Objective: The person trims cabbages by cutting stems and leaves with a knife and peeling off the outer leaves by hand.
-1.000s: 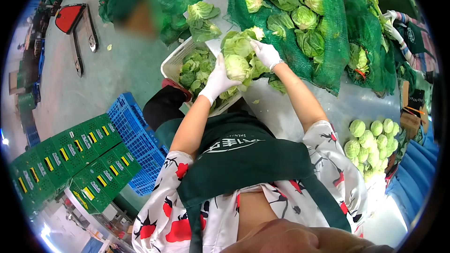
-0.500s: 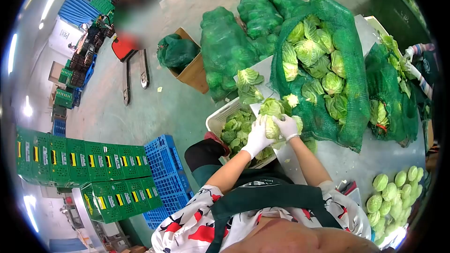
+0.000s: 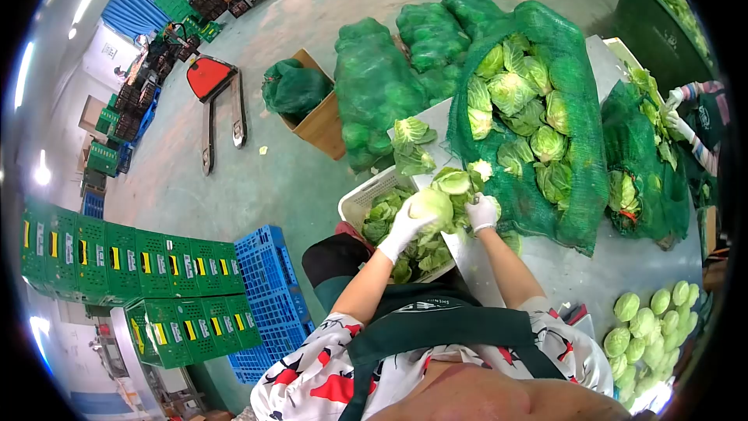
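My left hand (image 3: 403, 232), in a white glove, is wrapped round a pale green cabbage (image 3: 430, 207) above a white crate (image 3: 360, 201). The crate holds loose green leaves. Just right of the cabbage, my gloved right hand (image 3: 483, 212) has its fingers closed at the edge of some cabbage leaves (image 3: 458, 217); its fingertips are partly hidden. More leafy cabbage (image 3: 454, 182) lies just beyond both hands on the metal table (image 3: 538, 269). To the right, an opened green mesh sack (image 3: 580, 187) shows several leafy cabbages (image 3: 512, 93) inside.
Trimmed cabbages (image 3: 640, 323) lie together at the table's right. Another person's gloved hands (image 3: 676, 113) work at a second mesh sack (image 3: 662, 195). Full sacks (image 3: 374, 90) and a cardboard box (image 3: 321, 129) stand beyond. Green crates (image 3: 148, 261), blue pallets (image 3: 269, 281) and a red pallet jack (image 3: 210, 78) are leftward.
My left hand has drawn the cabbage slightly left, exposing its smooth pale side. My right hand has come away from it to the right, with its fingers closed at leaves.
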